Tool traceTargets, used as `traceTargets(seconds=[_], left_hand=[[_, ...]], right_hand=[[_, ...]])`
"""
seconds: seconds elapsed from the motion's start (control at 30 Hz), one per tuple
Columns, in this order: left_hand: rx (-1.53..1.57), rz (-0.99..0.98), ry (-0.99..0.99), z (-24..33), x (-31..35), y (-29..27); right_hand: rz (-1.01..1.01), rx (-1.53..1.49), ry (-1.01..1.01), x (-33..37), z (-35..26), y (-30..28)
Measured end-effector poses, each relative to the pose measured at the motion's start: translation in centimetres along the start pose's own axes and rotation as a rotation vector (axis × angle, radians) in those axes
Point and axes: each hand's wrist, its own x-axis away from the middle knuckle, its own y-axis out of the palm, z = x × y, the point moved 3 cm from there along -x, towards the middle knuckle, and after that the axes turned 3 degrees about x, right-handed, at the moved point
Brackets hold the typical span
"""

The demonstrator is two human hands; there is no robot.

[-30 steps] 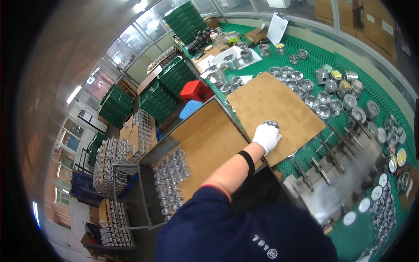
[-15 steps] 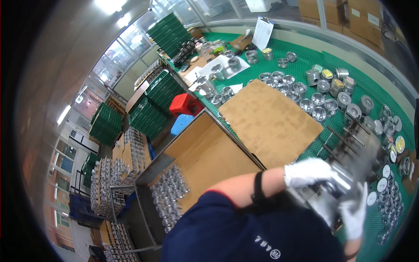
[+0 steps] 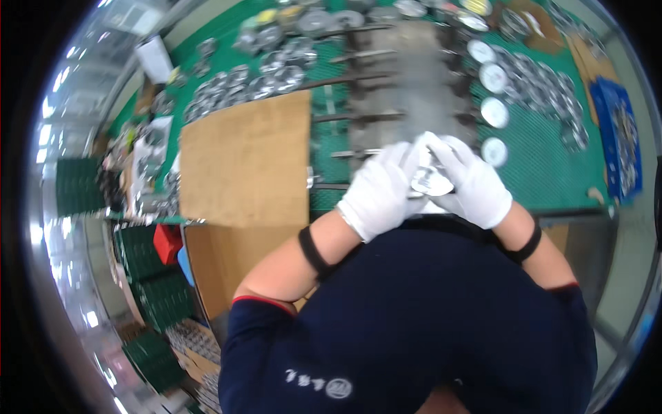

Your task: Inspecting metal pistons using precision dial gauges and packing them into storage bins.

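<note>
Close to my chest I hold a shiny metal piston (image 3: pixel 432 179) between both hands. My left hand (image 3: pixel 381 192), in a white glove, closes on its left side. My right hand (image 3: pixel 476 185), gloved the same way, grips its right side, with the fingertips of both hands meeting near its top. Part of the piston is hidden by the gloves. Just beyond my hands lies a grey metal fixture (image 3: pixel 420 83) with rods sticking out to its left; motion smears its surface.
A brown cardboard sheet (image 3: pixel 248 155) lies left on the green mat (image 3: pixel 545 183). Several pistons (image 3: pixel 276 76) stand behind it. White round discs (image 3: pixel 494 112) line the fixture's right, beside more metal parts (image 3: pixel 538 86). A blue tray (image 3: pixel 618 141) of small parts sits far right.
My view has swung right, so the fixture now lies straight ahead. My hands, apart around the metal part before, have come together on the piston in front of my chest.
</note>
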Motion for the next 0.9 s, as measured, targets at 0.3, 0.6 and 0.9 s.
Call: traceTargets(seconds=[0.3, 0.6, 0.9], left_hand=[[0.118, 0.154, 0.047, -1.3, -3.6, 3.5], [0.290, 0.175, 0.086, -0.8, -4.8, 3.1], [0.215, 0.180, 0.137, -1.5, -4.6, 3.4]], right_hand=[[-0.231, -1.244, 0.802, 5.5, 1.9, 2.7], [-0.236, -1.227, 0.783, 5.3, 1.9, 2.8], [-0.249, -1.212, 0.760, 4.7, 1.8, 2.8]])
